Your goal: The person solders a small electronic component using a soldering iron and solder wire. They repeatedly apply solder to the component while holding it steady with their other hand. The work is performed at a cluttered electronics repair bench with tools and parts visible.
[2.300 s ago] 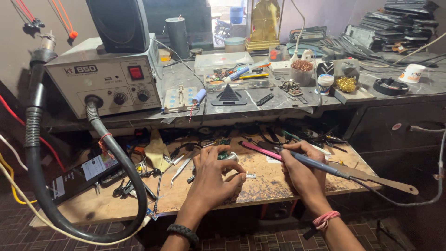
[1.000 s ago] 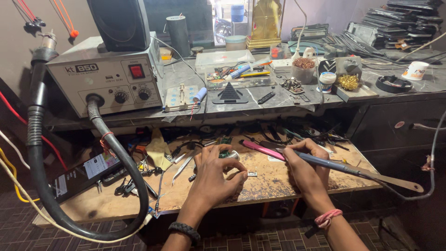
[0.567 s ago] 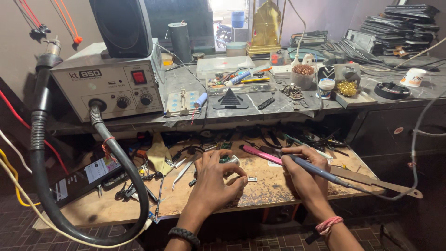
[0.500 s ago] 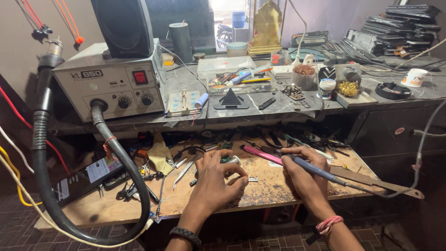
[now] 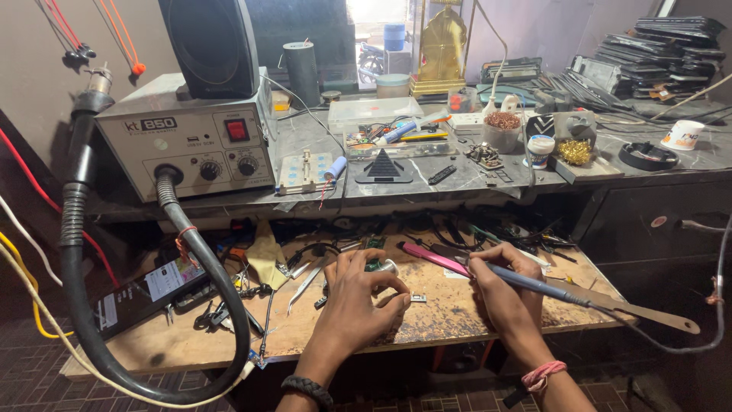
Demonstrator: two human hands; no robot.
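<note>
My left hand (image 5: pixel 357 299) rests on the worn wooden board (image 5: pixel 427 324), fingers closed around a small white and green part (image 5: pixel 379 266) held down against the wood. My right hand (image 5: pixel 504 294) grips a blue-handled soldering iron (image 5: pixel 534 285) like a pen, its tip pointing left toward the small part. The iron's cord (image 5: pixel 679 343) trails off to the right. A pink tool (image 5: pixel 436 259) lies on the board just behind the iron's tip.
A grey hot-air rework station (image 5: pixel 191 145) with a thick black hose (image 5: pixel 164 336) stands at the left. Tweezers (image 5: pixel 305 282), cables and small tools litter the board's back. A stone shelf (image 5: pixel 457 164) carries small jars, a black pyramid and trays. A metal strip (image 5: pixel 640 309) juts out right.
The view has tilted slightly and moved closer. Both hands stay in nearly the same place, with the iron's tip still near the small part.
</note>
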